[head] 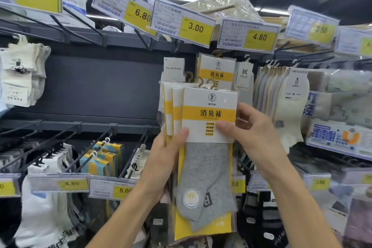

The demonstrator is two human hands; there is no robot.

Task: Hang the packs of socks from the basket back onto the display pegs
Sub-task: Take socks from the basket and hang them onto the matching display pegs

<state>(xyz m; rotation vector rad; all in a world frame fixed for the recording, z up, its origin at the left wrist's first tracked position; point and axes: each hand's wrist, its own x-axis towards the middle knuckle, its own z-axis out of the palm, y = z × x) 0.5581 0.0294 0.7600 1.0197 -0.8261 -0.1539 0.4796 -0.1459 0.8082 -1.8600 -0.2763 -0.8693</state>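
Store pegs (94, 147) behind; left grip (161, 159) and right grip (255, 133) hold sock packs (209, 112) upright, hooks (210, 82) upward.

Bright, even store light falls from ceiling strip lights (270, 10) above the 3.00 price tag (196, 28). Tags far left and right of it bend and blur with wide-angle distortion; the plastic-wrapped pack (223, 4) above it glares.

Dark display rack (96, 86). Upper row: white socks (22, 74) far left, yellow-banded pack (216, 68) centre, cream packs (281, 96) right. Lower pegs (138, 148) carry blue-yellow packs (104, 157). Price tags (196, 28) at front.
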